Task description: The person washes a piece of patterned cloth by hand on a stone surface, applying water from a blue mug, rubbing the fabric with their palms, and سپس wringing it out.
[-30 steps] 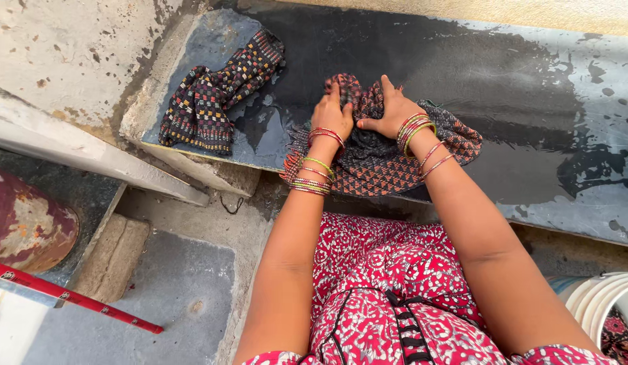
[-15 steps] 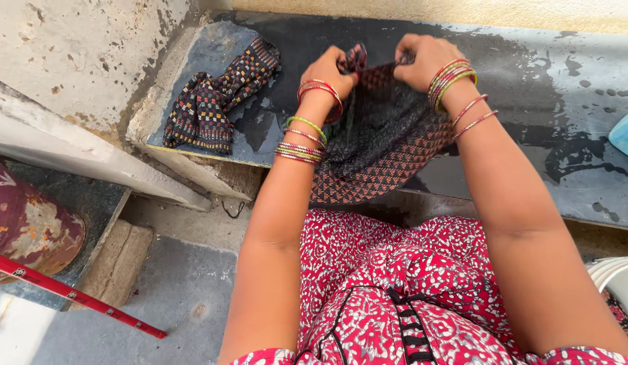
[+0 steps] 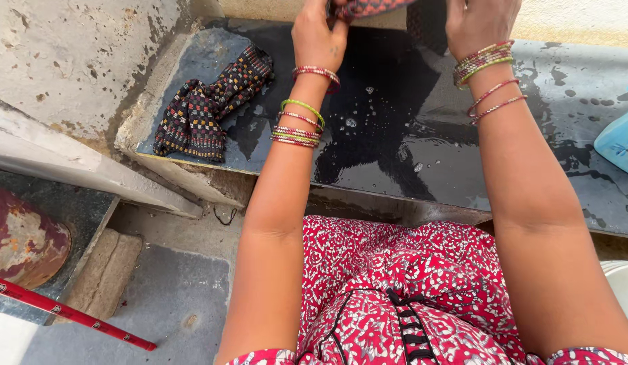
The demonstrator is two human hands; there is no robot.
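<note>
Both hands are raised at the top edge: left hand (image 3: 318,37) is clenched on the wet patterned cloth (image 3: 368,7), while right hand (image 3: 479,23) seems to pinch it too, grip unclear. The cloth could slip or drip onto the slick wet stone slab (image 3: 395,135), soaking the red dress (image 3: 402,284). Most of the cloth and the fingertips are cut off; the blue bottle (image 3: 621,138) is partly out of view.

Wet slab (image 3: 395,155) lies open between crumpled cloth (image 3: 206,105) and blue bottle (image 3: 618,142).

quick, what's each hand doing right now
Left hand: closed on the dark patterned cloth, lifted off the wet slab.
Right hand: raised beside it; grip cannot be told.
</note>
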